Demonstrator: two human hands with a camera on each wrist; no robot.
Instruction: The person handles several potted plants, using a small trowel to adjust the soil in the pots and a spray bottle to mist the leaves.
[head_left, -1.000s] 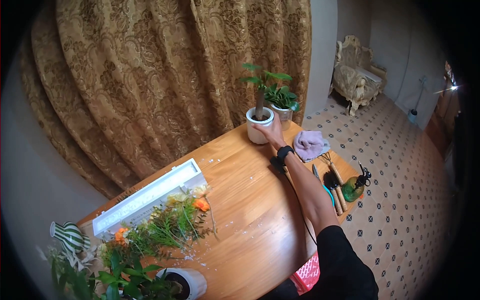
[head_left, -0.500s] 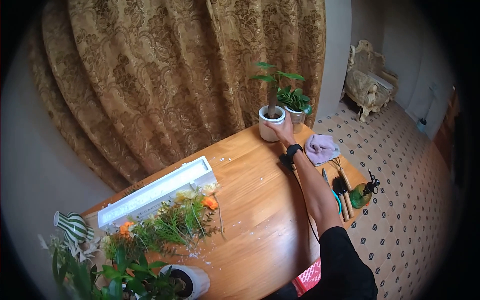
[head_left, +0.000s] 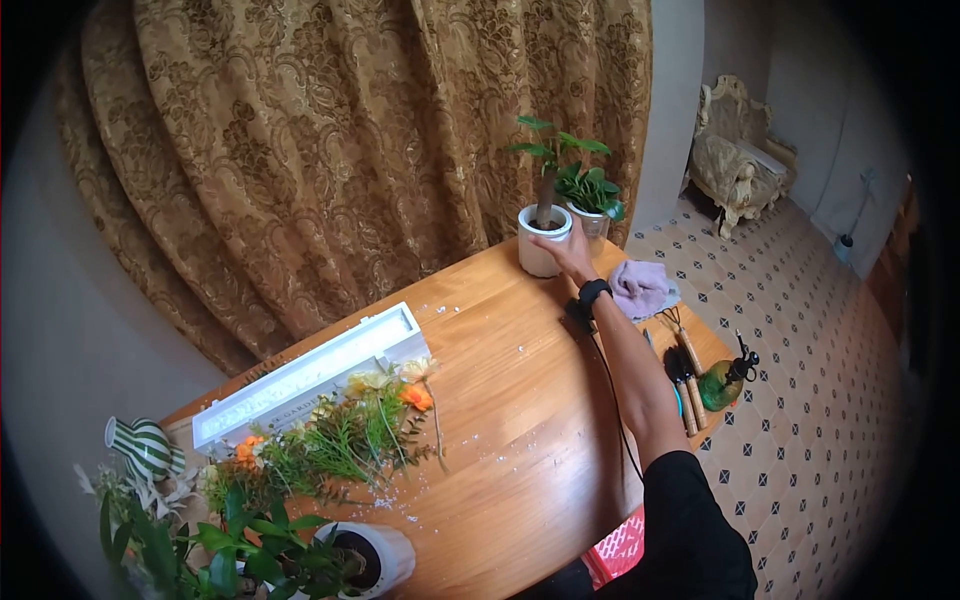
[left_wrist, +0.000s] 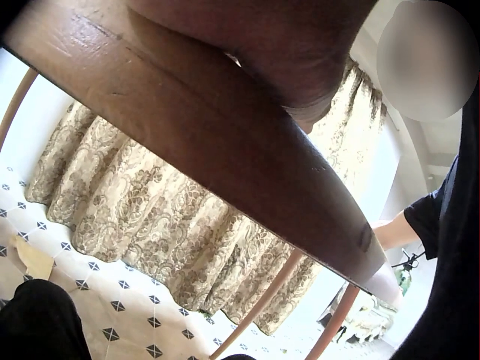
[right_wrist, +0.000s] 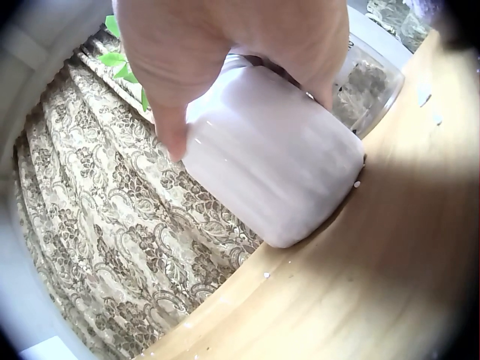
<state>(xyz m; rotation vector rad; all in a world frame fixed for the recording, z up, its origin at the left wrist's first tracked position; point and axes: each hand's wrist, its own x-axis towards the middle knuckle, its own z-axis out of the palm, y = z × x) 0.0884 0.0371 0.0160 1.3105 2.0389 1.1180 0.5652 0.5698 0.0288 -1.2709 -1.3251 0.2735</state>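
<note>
At the table's far right corner, a white pot (head_left: 540, 258) with a thick-stemmed plant (head_left: 546, 190) stands upright in the head view. My right hand (head_left: 570, 252) grips its near right side. The right wrist view shows the thumb and fingers of that hand (right_wrist: 232, 45) on opposite sides of the pot (right_wrist: 274, 157), whose base is at the tabletop. Just behind it is a clear pot (head_left: 592, 226) with a leafy plant. My left hand (left_wrist: 262, 45) is partly seen above the table edge in the left wrist view; its fingers are hidden.
A white trough (head_left: 310, 385) and cut flowers (head_left: 345, 440) lie at left, near a striped vase (head_left: 148, 452) and another potted plant (head_left: 375, 560). A lilac cloth (head_left: 640, 288), wooden-handled tools (head_left: 690, 390) and a green spray bottle (head_left: 718, 387) are on the right.
The head view has shifted. My right hand stays at the white pot, its thumb now extended across the front near the rim. The plant's leaves have moved slightly.
</note>
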